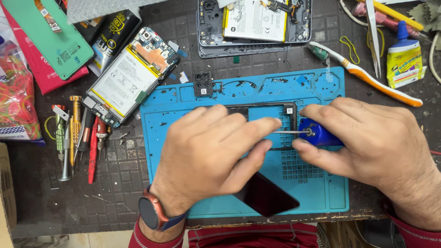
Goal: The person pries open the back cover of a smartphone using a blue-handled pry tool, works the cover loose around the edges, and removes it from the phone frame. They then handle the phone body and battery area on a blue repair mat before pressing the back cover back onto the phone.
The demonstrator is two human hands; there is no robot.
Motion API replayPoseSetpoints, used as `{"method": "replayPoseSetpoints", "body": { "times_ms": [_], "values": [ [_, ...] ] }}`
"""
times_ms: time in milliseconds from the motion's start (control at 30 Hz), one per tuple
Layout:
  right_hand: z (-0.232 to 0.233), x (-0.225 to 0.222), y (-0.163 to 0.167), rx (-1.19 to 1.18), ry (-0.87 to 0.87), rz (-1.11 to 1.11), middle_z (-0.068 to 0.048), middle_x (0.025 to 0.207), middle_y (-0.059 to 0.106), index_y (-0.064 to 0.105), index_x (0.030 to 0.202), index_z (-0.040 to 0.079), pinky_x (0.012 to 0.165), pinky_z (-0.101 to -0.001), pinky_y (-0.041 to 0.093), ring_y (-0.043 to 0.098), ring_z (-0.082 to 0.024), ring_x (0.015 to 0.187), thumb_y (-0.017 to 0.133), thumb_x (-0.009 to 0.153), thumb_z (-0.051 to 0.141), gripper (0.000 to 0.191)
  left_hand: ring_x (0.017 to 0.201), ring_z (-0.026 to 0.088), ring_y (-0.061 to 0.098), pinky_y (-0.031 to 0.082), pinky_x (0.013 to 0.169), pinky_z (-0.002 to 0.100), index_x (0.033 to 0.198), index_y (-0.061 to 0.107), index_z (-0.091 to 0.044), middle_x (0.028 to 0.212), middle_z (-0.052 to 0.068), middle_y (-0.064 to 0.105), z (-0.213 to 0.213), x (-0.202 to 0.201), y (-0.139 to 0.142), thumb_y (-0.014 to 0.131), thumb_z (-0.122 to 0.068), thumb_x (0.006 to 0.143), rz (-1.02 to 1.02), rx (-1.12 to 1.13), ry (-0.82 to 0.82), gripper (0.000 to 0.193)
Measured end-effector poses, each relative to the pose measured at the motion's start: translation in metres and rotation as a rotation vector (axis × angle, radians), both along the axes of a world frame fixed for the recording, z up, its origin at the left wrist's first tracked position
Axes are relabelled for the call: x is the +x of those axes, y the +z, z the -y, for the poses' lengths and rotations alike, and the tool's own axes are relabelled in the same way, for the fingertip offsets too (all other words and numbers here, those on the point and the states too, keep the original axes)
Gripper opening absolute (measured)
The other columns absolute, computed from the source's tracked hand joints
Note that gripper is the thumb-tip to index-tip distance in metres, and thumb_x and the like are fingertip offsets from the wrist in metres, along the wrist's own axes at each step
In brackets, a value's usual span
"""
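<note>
My left hand (211, 151) lies over a black phone (266, 197) on the blue repair mat (321, 193), pinning it down; a dark corner of the phone sticks out below my palm and its frame edge (287, 112) shows above my fingers. A watch sits on that wrist. My right hand (372, 142) grips a blue-handled screwdriver (319, 134), whose thin metal shaft points left and meets the phone near my left fingertips. Most of the phone is hidden under the left hand.
An opened phone with a white battery (131, 76) lies left of the mat, another (255, 23) at the back. Several screwdrivers (78, 138) lie at the left. A toothbrush (367, 76), tweezers (374, 36) and a glue bottle (404, 57) are at the right. A small black camera bezel (203, 85) rests on the mat.
</note>
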State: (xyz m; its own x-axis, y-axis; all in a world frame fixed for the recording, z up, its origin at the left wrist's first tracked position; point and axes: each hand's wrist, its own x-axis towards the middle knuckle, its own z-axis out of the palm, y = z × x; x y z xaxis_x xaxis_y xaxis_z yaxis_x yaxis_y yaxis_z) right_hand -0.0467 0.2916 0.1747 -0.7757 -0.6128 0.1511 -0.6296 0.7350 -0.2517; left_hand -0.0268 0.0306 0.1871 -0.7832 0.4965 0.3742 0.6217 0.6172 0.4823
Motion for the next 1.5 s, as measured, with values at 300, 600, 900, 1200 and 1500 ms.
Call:
{"method": "replayPoseSetpoints", "body": {
  "times_ms": [300, 600, 900, 1200, 1500],
  "values": [
    [-0.006, -0.004, 0.005, 0.029, 0.043, -0.039, -0.002, 0.073, 0.062, 0.074, 0.103, 0.010, 0.054, -0.0340, 0.049, 0.064, -0.021, 0.061, 0.083, 0.075, 0.044, 0.045, 0.079, 0.020, 0.056, 0.043, 0.068, 0.036, 0.104, 0.067, -0.012, 0.084, -0.001, 0.058, -0.007, 0.002, -0.014, 0.075, -0.018, 0.090, 0.033, -0.037, -0.059, 0.017],
    [-0.014, -0.013, 0.010, -0.016, 0.122, -0.048, -0.001, 0.069, 0.064, 0.076, 0.092, 0.011, 0.050, -0.0361, 0.048, 0.064, -0.021, 0.058, 0.087, 0.069, 0.044, 0.042, 0.080, 0.022, 0.053, 0.042, 0.067, 0.037, 0.085, 0.052, -0.014, 0.080, 0.001, 0.048, -0.014, 0.005, -0.008, 0.076, -0.030, 0.083, 0.001, -0.115, -0.044, 0.029],
    [-0.025, -0.011, 0.004, -0.128, 0.112, 0.194, -0.002, 0.072, 0.069, 0.072, 0.090, 0.008, 0.048, -0.0334, 0.050, 0.067, -0.021, 0.060, 0.084, 0.070, 0.037, 0.037, 0.069, 0.021, 0.049, 0.039, 0.058, 0.035, 0.075, 0.054, -0.018, 0.071, 0.000, 0.045, -0.024, 0.012, -0.006, 0.076, -0.040, 0.080, -0.211, -0.205, 0.076, 0.032],
    [-0.051, -0.017, -0.007, -0.245, -0.061, 0.082, -0.010, 0.082, 0.069, 0.071, 0.104, 0.003, 0.066, -0.0301, 0.055, 0.071, -0.022, 0.073, 0.085, 0.084, 0.034, 0.040, 0.062, 0.018, 0.045, 0.037, 0.063, 0.037, 0.070, 0.047, -0.009, 0.065, 0.003, 0.047, -0.008, 0.008, -0.020, 0.041, -0.045, 0.106, 0.264, 0.565, 0.198, 0.050],
    [-0.034, 0.001, -0.001, -0.453, -0.219, 0.307, -0.004, 0.079, 0.069, 0.067, 0.095, 0.005, 0.062, -0.0262, 0.054, 0.070, -0.014, 0.066, 0.088, 0.074, 0.032, 0.040, 0.080, 0.017, 0.032, 0.028, 0.084, 0.034, 0.073, 0.035, -0.014, 0.086, 0.002, 0.034, -0.009, 0.020, -0.034, 0.025, -0.061, 0.106, 0.900, 1.687, -0.259, 0.059]
  ]
}}
